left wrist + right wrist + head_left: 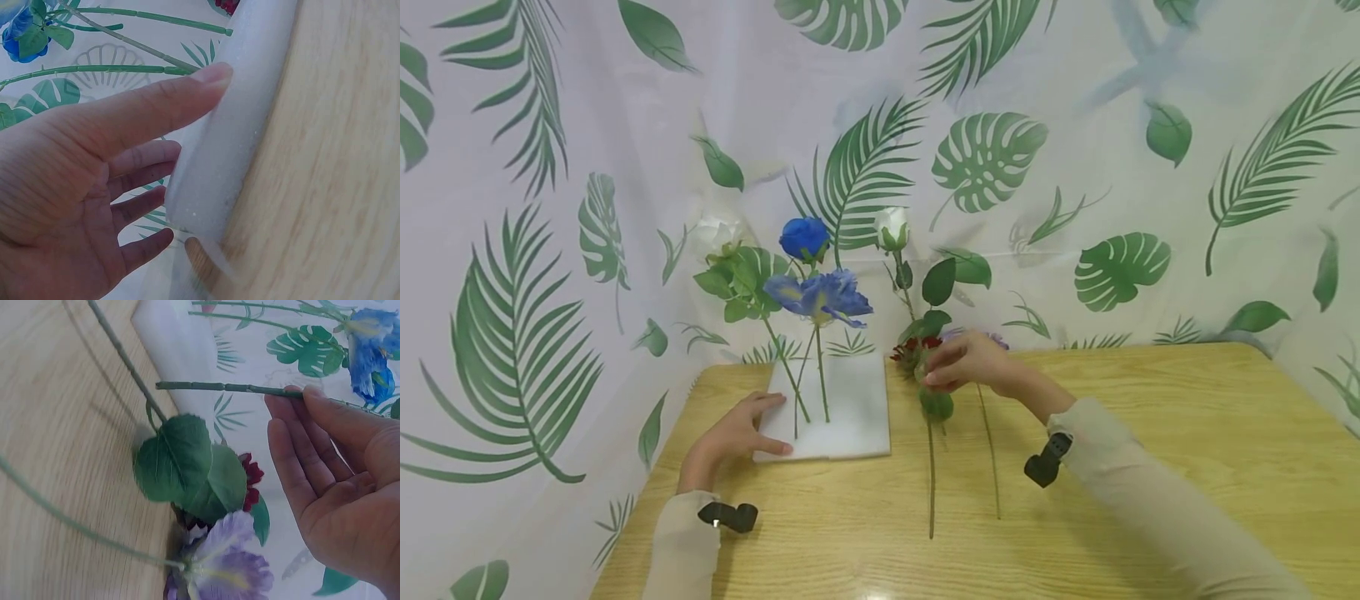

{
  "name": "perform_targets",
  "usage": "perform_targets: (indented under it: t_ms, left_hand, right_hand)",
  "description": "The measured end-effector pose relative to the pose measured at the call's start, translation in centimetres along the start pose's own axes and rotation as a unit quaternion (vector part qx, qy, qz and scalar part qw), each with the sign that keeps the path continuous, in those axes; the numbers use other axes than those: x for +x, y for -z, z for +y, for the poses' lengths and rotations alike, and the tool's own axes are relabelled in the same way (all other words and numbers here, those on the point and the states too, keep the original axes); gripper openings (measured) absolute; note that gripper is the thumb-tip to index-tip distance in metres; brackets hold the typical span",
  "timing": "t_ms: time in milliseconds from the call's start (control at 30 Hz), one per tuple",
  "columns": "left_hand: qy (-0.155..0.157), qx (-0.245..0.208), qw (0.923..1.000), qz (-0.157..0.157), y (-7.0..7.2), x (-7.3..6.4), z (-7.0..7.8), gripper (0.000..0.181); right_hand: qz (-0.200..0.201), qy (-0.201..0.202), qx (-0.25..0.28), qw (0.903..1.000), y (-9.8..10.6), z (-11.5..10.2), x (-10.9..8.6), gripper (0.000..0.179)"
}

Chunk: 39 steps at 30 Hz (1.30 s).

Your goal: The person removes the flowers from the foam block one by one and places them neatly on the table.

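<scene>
My left hand (737,433) rests at the left side of a white foam block (861,417). In the left wrist view its straight thumb touches the block's front edge, and the other fingers lie along the side. Three artificial flowers stand in the foam: a white flower (718,235), a blue rose (805,239) and a blue-violet, wide-petalled flower (827,298). Right of the block, my right hand (972,364) holds a white rose (892,228) upright. Its thumb and fingers pinch the green stem (219,387), whose cut end sticks out past the fingertips in the right wrist view.
A dark red flower (910,354) and a light purple flower (231,559) lie on the wooden table (1112,433), their stems toward the front. Green leaves (178,456) lie beside them. A white leaf-printed cloth (1060,167) hangs behind the table.
</scene>
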<state>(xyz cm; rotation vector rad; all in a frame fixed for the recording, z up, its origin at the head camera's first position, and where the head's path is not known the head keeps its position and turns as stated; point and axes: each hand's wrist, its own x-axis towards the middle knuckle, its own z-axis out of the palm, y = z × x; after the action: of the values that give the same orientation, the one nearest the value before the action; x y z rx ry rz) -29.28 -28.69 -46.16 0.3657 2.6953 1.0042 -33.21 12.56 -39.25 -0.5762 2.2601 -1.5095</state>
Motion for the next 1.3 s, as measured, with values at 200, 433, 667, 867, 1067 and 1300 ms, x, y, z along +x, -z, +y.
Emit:
perform_targets:
  t_ms: [200,433,667,867,1067,1300]
  left_hand:
    - [0.001,0.0,1.0,0.001,0.1,0.1,-0.1,0.096]
    - [0.004,0.0,1.0,0.001,0.1,0.1,-0.1,0.096]
    - [0.007,-0.001,1.0,0.0,0.2,0.0,-0.2,0.096]
    - [0.006,0.0,1.0,0.002,0.2,0.0,-0.1,0.096]
    - [-0.001,0.003,1.0,0.002,0.1,0.0,0.0,0.096]
    - [-0.002,0.004,1.0,0.0,0.0,-0.1,0.1,0.096]
  right_hand:
    - [-0.014,0.006,0.005,0.9999,1.5,0.5,-0.9,0.028]
    - [-0.001,-0.012,0.019,0.9998,3.3,1.5,-2.5,0.029]
    - [-0.004,-0.017,0.011,0.9998,5.2,2.2,-4.5,0.032]
    - [-0.015,-0.033,0.0,0.9993,6.8,3.5,-6.0,0.034]
    - [-0.021,-0.046,0.003,0.9987,8.1,4.4,-7.9,0.038]
    - [-0.017,-0.067,0.011,0.9975,9.2,5.7,-9.9,0.04]
